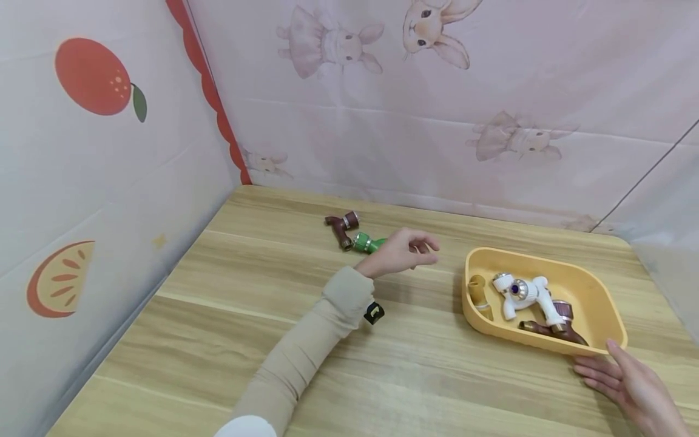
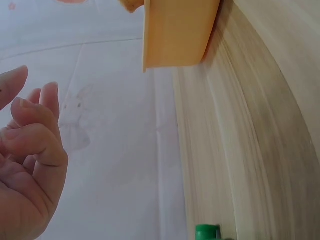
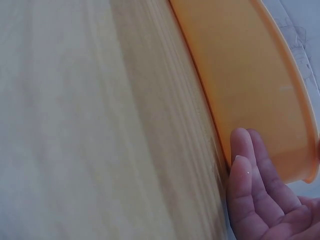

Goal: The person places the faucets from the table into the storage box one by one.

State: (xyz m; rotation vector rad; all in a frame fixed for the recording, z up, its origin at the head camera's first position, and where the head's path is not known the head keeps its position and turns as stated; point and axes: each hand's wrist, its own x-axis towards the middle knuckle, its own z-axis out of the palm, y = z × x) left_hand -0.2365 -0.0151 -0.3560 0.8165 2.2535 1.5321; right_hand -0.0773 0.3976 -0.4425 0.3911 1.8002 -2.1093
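Note:
My left hand hovers over the table with fingers loosely bent and nothing in them. Partly hidden behind it lies a green tap, beside a dark brown tap. To the right stands a yellow plastic tub. Inside are a gold-coloured tap, white taps overlapping one another and another brown tap. My right hand holds the tub's near right corner, thumb at the rim and fingers along the outer wall.
The wood-grain table meets a pale rabbit-print curtain at the back and a fruit-print curtain on the left. A black clip shows at my left sleeve.

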